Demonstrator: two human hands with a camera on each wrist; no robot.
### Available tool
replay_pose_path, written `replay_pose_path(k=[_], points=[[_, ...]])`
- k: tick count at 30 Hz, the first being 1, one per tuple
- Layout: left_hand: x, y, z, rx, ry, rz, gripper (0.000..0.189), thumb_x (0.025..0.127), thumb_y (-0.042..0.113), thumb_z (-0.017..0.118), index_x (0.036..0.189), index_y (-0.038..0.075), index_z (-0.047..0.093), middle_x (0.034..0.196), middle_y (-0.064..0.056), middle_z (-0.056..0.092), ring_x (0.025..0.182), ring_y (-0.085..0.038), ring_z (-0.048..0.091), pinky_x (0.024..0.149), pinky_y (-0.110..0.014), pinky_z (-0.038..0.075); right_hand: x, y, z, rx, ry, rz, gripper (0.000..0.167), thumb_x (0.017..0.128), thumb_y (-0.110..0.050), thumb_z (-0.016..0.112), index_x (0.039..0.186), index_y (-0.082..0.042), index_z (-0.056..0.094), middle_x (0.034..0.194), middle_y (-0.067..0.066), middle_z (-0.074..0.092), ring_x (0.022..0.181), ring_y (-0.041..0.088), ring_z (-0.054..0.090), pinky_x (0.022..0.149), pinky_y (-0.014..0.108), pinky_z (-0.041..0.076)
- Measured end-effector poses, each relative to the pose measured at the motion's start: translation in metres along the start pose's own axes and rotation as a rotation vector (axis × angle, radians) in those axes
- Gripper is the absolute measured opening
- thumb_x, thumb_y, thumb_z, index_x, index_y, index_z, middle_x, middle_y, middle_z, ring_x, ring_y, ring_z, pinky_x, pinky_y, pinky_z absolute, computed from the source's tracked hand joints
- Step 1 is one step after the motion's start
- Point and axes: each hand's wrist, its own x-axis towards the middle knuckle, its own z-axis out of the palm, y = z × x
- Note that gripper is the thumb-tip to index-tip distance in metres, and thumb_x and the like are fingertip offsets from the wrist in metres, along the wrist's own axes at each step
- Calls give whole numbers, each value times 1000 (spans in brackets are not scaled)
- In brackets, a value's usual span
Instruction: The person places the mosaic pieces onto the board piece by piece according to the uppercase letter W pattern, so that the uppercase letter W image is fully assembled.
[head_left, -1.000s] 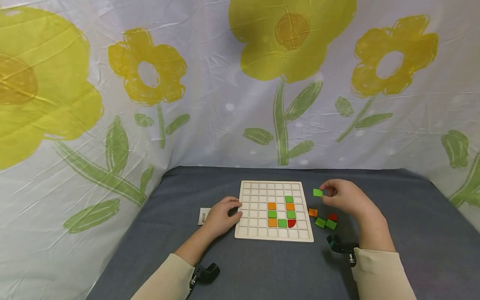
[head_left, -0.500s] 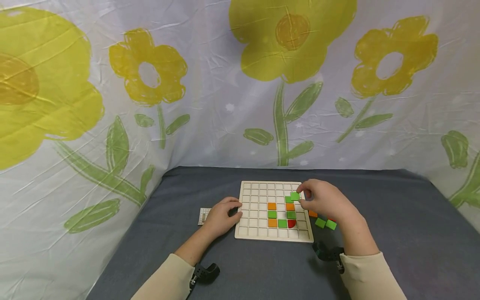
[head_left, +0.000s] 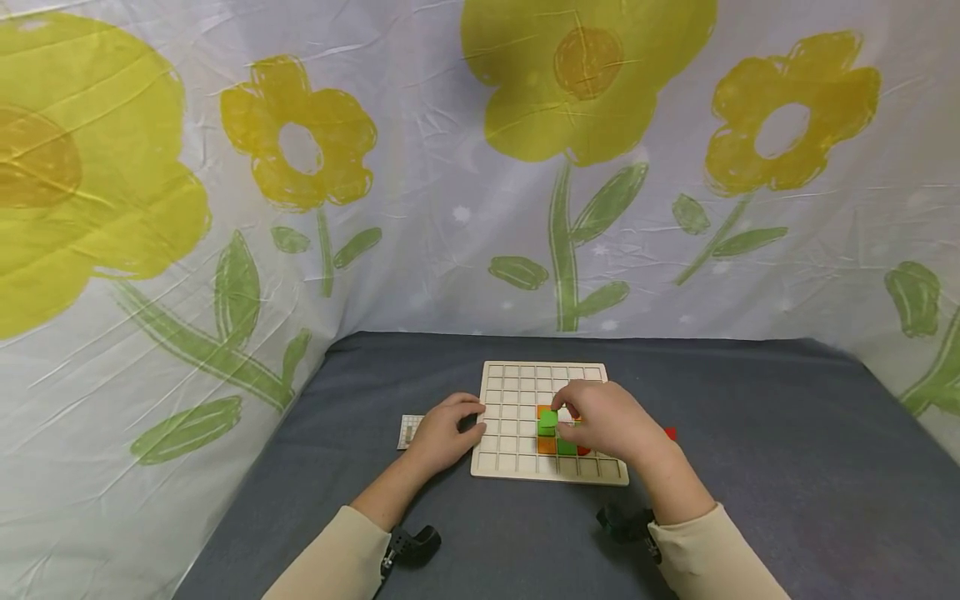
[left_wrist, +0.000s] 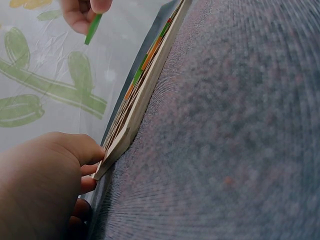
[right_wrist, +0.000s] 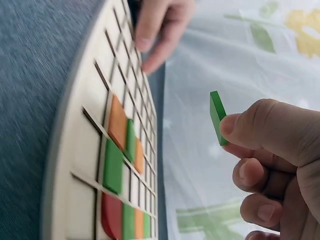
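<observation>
- Tile (right_wrist: 218,117), green, is held by one edge between thumb and finger of the right hand (head_left: 611,417); the pinch is narrow, and the other fingers curl loosely around nothing.
- Beneath that hand lies the board (head_left: 502,442); both wrist views show the tile raised clear of it.
- Just on the near side of the right hand's pinch, an orange tile (head_left: 547,445) and a red piece (right_wrist: 111,215) sit in grid squares.
- The left hand (head_left: 447,429) is relaxed, thumb and index well parted, their tips touching the board's left edge. Whether any finger reaches underneath, I cannot tell.
- A card (head_left: 408,431) lies on the surface (head_left: 525,533), partly hidden behind the left hand; a loose red piece (head_left: 670,433) shows beyond the right wrist.
- The step seems to be setting the tile into a square; which one is unclear.
- To do it well, the left hand should brace the board lightly, while the right levels the tile, lines its edges up with the grid, lowers it without nudging neighbours, and lets go only once it sits flat.
</observation>
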Motion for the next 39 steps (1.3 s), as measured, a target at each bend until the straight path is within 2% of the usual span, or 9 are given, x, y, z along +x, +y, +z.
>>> replay_pose_path(k=[3,7,14,20,22,27,35,39], points=[[0,-1,0,4,0,4,30,97,20,72,124,7,74,130,-5,64,116,-26,64,94,-46,53,4,-7,9,-48,14,1,19,86,-16,75,105,-11,77,80,-6,61,65,8,47,60,30,41],[0,-1,1,16,2,6,30,97,21,72,124,8,74,130,-5,64,116,-25,64,94,-46,53,10,-16,22,-88,11,39,20,84,-20,80,103,-12,78,87,-6,69,68,8,53,68,39,47],[0,-1,1,16,0,5,31,97,21,72,125,7,74,130,-5,64,116,-26,64,94,-46,53,12,-21,43,-107,36,49,16,81,-17,79,96,-13,79,92,-2,73,72,16,64,73,48,51],[0,0,0,19,-7,-2,31,97,22,72,125,8,73,131,-5,64,116,-26,64,95,-46,53,13,-18,57,-109,40,24,11,78,-14,79,90,-13,78,84,-5,71,70,16,64,69,44,51],[0,0,0,21,-8,-2,31,97,22,72,125,8,73,131,-6,64,116,-26,64,94,-47,53,14,-18,60,-114,32,30,11,79,-15,79,89,-14,78,82,-6,71,70,15,63,66,42,49],[1,1,0,22,-8,-4,31,97,21,73,125,7,74,130,-5,64,115,-26,64,94,-47,53,14,-18,62,-117,11,42,14,82,-20,81,95,-14,79,85,-5,71,75,15,64,67,42,48],[1,2,-1,22,-2,4,31,97,20,73,125,7,74,130,-6,64,115,-26,64,93,-47,53,14,-18,61,-141,3,-9,14,85,-17,80,98,-14,82,85,-2,72,71,15,62,59,37,47],[0,1,-1,24,0,10,31,97,21,73,125,7,74,130,-6,64,114,-27,65,93,-47,54,14,-13,57,-92,0,-14,15,85,-19,80,100,-16,81,89,-4,73,74,14,64,63,38,50]])
